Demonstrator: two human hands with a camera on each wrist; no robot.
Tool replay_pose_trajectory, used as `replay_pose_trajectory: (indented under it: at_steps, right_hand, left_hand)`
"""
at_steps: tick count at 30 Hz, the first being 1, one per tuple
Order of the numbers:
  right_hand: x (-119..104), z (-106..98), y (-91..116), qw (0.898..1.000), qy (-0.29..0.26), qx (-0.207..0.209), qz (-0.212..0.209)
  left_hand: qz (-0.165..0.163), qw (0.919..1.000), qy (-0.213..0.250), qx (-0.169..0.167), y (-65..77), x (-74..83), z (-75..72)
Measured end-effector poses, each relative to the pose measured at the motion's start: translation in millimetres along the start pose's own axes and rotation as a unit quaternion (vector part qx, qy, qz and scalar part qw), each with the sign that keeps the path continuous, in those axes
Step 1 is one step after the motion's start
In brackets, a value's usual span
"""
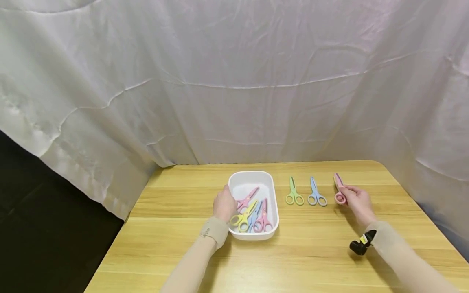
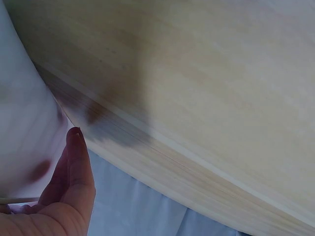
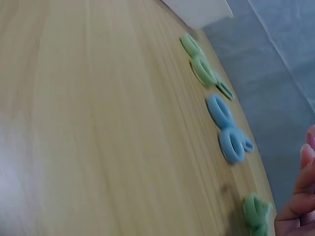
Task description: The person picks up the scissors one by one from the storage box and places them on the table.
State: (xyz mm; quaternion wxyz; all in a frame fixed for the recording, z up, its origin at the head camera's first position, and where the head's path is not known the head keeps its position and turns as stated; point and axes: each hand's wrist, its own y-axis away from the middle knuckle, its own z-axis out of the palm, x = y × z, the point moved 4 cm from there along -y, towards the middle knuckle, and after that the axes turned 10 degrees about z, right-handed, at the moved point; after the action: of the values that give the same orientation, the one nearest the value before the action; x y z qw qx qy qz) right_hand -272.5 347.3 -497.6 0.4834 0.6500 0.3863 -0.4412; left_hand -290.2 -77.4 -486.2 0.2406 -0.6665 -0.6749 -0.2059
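Note:
My left hand point(image 1: 224, 204) grips the left rim of a white plastic tray point(image 1: 274, 221). Fingers point(image 2: 78, 169) lie against the tray's outer wall in the left wrist view. Inside lie two pairs of pink scissors point(image 1: 264, 219), yellow scissors point(image 1: 244, 217) and blue scissors point(image 1: 255, 215). At the right, my right hand point(image 1: 358, 203) pinches pink scissors point(image 1: 338, 181) by the handles, blades pointing away. Left of it, green scissors point(image 1: 292, 191) and blue scissors point(image 1: 315, 192) lie side by side. The right wrist view shows another green pair of scissors point(image 3: 257, 212) close to the right hand's fingers.
A wooden table point(image 1: 307, 260) carries everything. Pale curtains point(image 1: 256, 101) hang along its far edge and sides. A small black camera point(image 1: 360, 244) sits at the right wrist. Dark material point(image 1: 36, 211) shows beyond the table at the left.

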Motion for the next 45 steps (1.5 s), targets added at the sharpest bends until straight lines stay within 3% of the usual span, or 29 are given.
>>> replay_pose_trajectory:
  at_steps: [8,12,17,26,30,36,45]
  right_hand:
    - [3.4,-27.4,-6.4,0.996,-0.081,-0.025,0.01]
    - [6.8,-41.9,-9.1,0.998,-0.064,-0.02,0.011]
    - [9.3,-57.1,-13.5,1.0,0.002,-0.001,-0.002]
    - [20.1,-79.4,-16.9,0.999,-0.032,-0.005,0.004]
    - [23.0,-85.5,-18.2,1.0,-0.008,0.001,0.01]
    - [25.3,-90.2,-25.3,0.997,0.08,0.014,-0.017]
    - [29.7,-96.0,-34.3,0.986,0.157,-0.022,-0.048]
  left_hand:
    - [0.0,1.0,0.0,0.002,-0.3,0.9,-0.6]
    - [0.003,1.0,-0.001,0.001,-0.3,0.8,-0.5]
    - [0.006,1.0,-0.001,0.002,-0.3,0.4,0.0]
    - [0.007,1.0,0.0,0.005,-1.5,0.3,0.7]
    - [0.008,0.9999,-0.002,0.006,-1.9,-0.7,-0.1]
    - [0.009,0.9999,-0.002,0.009,-3.1,-1.9,-2.3]
    - [0.022,0.9996,-0.004,0.014,-0.8,-1.0,-0.1]
